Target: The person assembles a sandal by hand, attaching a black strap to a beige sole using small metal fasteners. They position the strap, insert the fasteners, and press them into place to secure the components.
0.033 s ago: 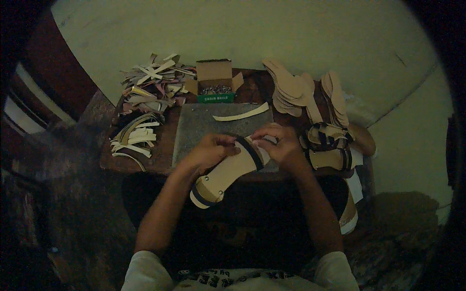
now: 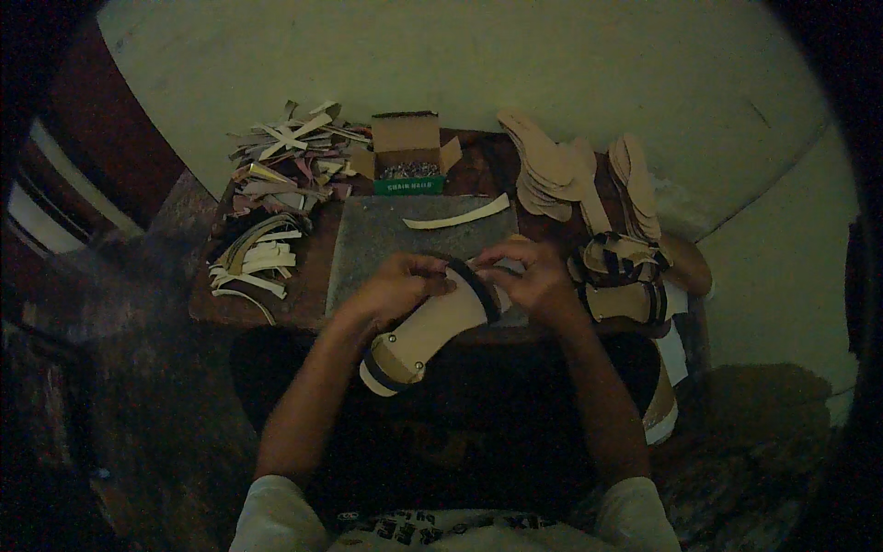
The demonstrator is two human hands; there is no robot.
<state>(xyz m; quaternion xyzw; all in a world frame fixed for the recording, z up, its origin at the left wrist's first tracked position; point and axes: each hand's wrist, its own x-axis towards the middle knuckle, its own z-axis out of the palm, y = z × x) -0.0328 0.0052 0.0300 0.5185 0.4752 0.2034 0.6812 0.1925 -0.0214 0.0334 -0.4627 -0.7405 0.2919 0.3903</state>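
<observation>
A tan sandal (image 2: 432, 320) with dark straps slants in front of me, its heel end toward my lap. Two round metal studs sit near the heel strap (image 2: 388, 375). My left hand (image 2: 405, 285) is closed on the sandal's left edge, thumb on top beside the front strap (image 2: 474, 287). At the toe end, my right hand (image 2: 529, 276) pinches with thumb and forefinger by that strap; the exact spot gripped is hidden by the fingers. Beyond both hands a pale curved strip (image 2: 457, 215) lies on a grey slab (image 2: 368, 239).
An open carton of small nails (image 2: 409, 172) stands behind the slab. Piles of cut strips (image 2: 262, 258) cover the table's left side. Stacked insoles (image 2: 552, 175) lie at the back right, with several strapped sandals (image 2: 625, 299) nearer. A pale wall (image 2: 460, 55) rises behind.
</observation>
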